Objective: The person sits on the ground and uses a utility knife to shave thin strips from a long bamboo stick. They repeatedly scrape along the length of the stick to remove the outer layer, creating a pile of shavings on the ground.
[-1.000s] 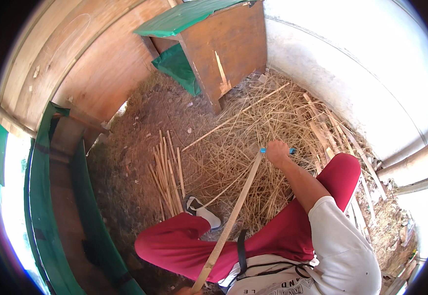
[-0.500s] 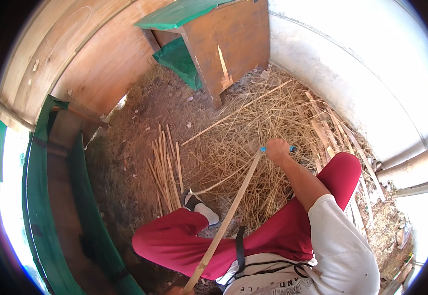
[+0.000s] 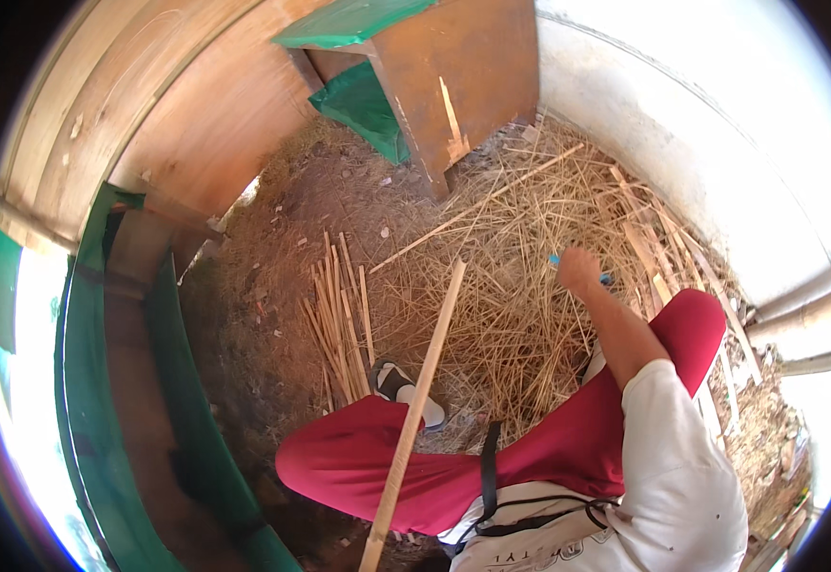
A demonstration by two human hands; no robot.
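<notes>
My right hand (image 3: 579, 273) is closed around a small blue tool (image 3: 555, 259). Its ends stick out on both sides of the fist, but the fingers hide what kind it is. To the left of that hand, apart from it, a long pale strip of split wood or bamboo (image 3: 420, 391) slants across my lap. The strip runs out of the picture at the lower edge, and my left hand does not show. Under the right hand lies a heap of thin straw-like shavings (image 3: 492, 315).
A bundle of pale strips (image 3: 337, 324) lies by my sandalled foot (image 3: 396, 383). Longer slats (image 3: 649, 250) lie along the white wall (image 3: 701, 124) at right. A brown wooden cabinet (image 3: 482, 67) stands at the back, and a green-covered shelf (image 3: 163, 381) at left.
My right hand has moved right, away from the strip's upper end, which it was touching with the blue tool. That end has shifted left. My left hand has dropped out of view.
</notes>
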